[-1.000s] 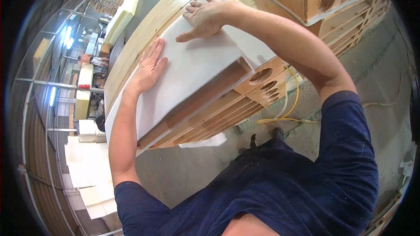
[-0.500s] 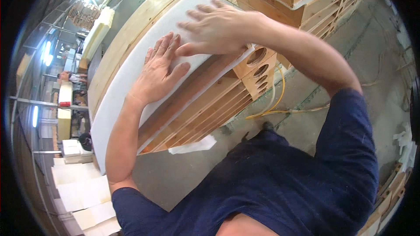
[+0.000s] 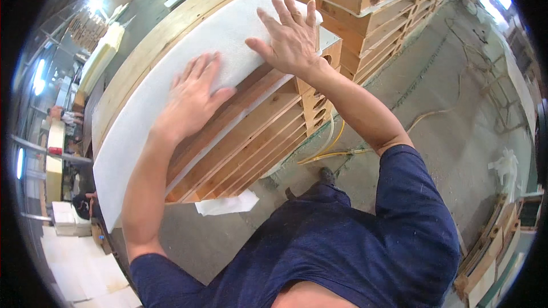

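packages: white boxes point(image 3: 67, 219) stacked, 8 o'clock near rim | labels: none seen | signs: none seen | screens: none seen

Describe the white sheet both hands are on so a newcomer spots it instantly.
Find the long wooden frame of stacked slats in mid-picture. The white sheet covers its top face, under the left hand and right hand. Unlike the bare wood alongside, it is pale and matte.

Both hands point(image 3: 240, 74) flat on white sheet point(image 3: 171, 80)
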Motion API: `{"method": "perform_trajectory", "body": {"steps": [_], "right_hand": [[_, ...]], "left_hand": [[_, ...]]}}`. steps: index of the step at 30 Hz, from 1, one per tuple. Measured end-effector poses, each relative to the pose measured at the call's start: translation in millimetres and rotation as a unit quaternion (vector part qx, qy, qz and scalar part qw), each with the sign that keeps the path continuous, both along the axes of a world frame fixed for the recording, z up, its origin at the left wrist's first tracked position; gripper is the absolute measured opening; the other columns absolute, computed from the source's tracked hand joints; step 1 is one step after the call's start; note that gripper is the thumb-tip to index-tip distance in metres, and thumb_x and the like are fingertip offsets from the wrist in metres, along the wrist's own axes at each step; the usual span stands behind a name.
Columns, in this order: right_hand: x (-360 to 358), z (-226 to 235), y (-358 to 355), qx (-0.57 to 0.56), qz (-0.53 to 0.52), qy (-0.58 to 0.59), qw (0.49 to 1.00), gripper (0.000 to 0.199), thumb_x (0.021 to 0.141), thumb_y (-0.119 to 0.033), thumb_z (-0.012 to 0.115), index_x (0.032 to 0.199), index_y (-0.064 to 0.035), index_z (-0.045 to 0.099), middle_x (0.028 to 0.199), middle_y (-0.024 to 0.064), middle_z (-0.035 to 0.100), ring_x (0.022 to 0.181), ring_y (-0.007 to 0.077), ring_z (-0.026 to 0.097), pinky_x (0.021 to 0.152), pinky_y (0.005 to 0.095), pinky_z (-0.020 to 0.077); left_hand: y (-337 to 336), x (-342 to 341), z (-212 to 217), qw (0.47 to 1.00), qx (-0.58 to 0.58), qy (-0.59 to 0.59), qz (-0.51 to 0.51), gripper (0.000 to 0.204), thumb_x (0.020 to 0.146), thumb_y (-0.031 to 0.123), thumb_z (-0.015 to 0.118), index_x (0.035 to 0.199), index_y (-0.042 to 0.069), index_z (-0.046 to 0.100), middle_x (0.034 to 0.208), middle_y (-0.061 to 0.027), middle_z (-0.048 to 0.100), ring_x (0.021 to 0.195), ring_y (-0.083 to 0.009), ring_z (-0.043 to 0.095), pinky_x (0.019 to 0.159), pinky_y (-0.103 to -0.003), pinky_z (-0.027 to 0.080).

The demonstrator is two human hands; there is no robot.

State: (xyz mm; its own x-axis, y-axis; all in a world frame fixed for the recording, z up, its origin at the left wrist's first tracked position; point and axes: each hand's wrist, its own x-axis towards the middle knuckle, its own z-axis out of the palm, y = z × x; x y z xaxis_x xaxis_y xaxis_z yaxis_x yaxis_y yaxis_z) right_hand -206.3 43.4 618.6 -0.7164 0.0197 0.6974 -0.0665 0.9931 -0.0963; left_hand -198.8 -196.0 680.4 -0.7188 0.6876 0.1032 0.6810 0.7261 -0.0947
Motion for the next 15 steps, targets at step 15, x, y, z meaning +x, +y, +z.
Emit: {"method": "perform_trajectory", "body": {"steps": [15], "right_hand": [[-0.9,-5.6,-100.5,0.016,0.093,0.008,0.995,0.07,0.088,-0.068,0.037,0.126,-0.0133,0.058,0.132,0.0128,0.054,0.129,0.0287,0.044,0.112,0.0517,0.0202]], "left_hand": [[-226.3,46.3,8.6,0.988,-0.088,-0.004,0.131,0.082,0.083,0.076,0.025,0.148,0.027,0.025,0.154,-0.0046,0.022,0.142,-0.0242,0.019,0.117,-0.043,0.015]]}}
